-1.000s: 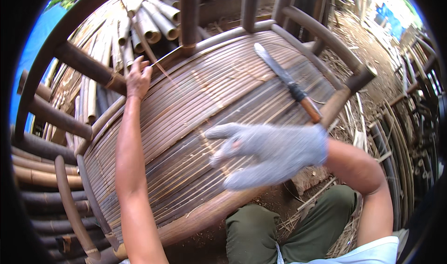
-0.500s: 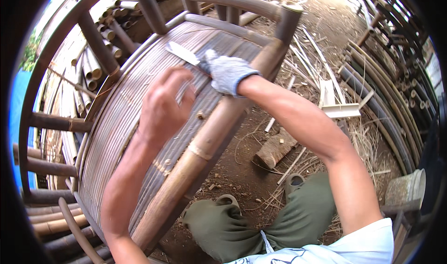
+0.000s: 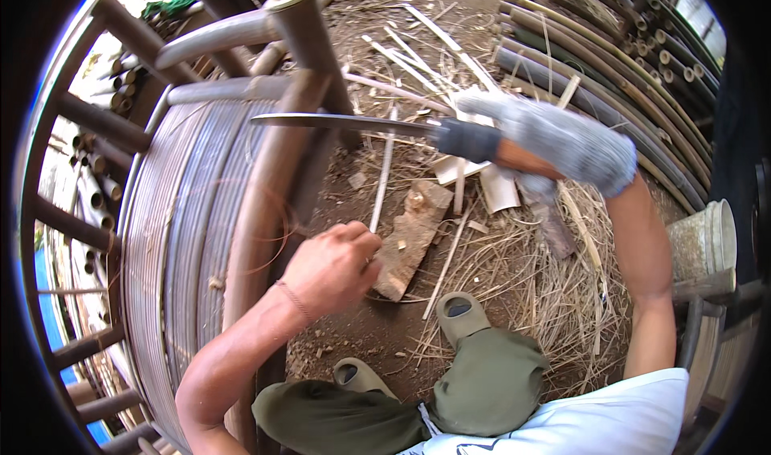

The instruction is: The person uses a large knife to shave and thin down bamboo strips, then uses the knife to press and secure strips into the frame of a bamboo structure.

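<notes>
My right hand [image 3: 562, 138], in a grey knit glove, grips a long knife [image 3: 345, 122] by its brown handle with a dark wrapped collar. The blade points left, passing above the front rail of a bamboo bench [image 3: 261, 206]. My left hand [image 3: 333, 266] is bare and curled closed, just right of that rail and above the ground. Close to it, a blurred thin reddish strand [image 3: 285, 250] loops over the seat slats. What the left fingers hold, if anything, is hidden.
A rough wood block [image 3: 414, 238] lies on the dirt ahead of my feet. Bamboo shavings [image 3: 562, 294] are heaped to its right. Bamboo poles [image 3: 594, 93] are stacked at the far right, with a whitish bucket [image 3: 707, 242] nearer. Pale strips [image 3: 454, 41] are strewn beyond.
My view has turned right. The knife and my right hand have moved off the bench seat to the right. My left hand has left the seat for the space beside the rail.
</notes>
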Demonstrator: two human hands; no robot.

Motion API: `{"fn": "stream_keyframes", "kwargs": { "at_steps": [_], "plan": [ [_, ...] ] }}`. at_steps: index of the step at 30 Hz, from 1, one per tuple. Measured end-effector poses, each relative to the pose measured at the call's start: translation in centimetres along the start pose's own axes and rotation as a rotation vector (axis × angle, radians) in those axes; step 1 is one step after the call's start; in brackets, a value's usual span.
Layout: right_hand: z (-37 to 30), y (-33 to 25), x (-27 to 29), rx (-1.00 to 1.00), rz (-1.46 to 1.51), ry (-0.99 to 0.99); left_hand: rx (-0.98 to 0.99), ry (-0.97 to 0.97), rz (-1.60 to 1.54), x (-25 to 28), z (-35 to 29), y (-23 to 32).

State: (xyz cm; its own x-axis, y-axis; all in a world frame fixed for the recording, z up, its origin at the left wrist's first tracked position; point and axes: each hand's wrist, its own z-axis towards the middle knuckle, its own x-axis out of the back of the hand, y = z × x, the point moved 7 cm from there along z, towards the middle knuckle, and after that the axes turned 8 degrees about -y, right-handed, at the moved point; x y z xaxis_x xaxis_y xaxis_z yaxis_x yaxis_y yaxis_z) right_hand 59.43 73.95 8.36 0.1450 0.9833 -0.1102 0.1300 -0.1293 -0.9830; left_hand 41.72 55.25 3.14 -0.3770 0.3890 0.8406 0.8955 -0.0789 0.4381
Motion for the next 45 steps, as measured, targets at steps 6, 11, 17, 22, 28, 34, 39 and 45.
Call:
{"fn": "stream_keyframes", "kwargs": {
  "at_steps": [6, 11, 17, 22, 28, 34, 39, 45],
  "plan": [
    [-16.2, 7.7, 4.6, -0.209, -0.183, 0.619, 0.006, -0.107, 0.066, -9.9, 17.1, 0.2],
    [-26.2, 19.2, 5.0, 0.016, 0.090, 1.135, 0.091, 0.272, 0.264, -14.4, 29.2, -1.2],
    [-25.9, 27.0, 3.1, -0.010, 0.638, 1.420, 0.224, 0.191, 0.055, -16.1, 33.3, -5.9],
    [-17.3, 26.1, 6.7, 0.519, 0.987, 1.205, -0.033, 0.153, -0.514, -12.0, 29.8, -4.3],
    [-12.3, 22.1, 8.4, 0.442, 0.761, 1.155, -0.320, -0.185, -1.005, -17.4, 23.0, 5.6],
    [-13.2, 19.7, 3.9, 0.131, 0.468, 1.214, -0.274, 0.289, -0.701, -10.0, 18.0, 5.6],
    [-4.5, 14.1, -0.4, 0.197, 0.404, 0.850, -0.311, 0.403, -1.197, 1.3, 12.9, 6.1],
    [-2.8, 9.3, -0.4, 0.072, -0.158, 0.936, -0.305, 0.815, -0.943, 5.8, 7.6, 1.9]
  ]
}}
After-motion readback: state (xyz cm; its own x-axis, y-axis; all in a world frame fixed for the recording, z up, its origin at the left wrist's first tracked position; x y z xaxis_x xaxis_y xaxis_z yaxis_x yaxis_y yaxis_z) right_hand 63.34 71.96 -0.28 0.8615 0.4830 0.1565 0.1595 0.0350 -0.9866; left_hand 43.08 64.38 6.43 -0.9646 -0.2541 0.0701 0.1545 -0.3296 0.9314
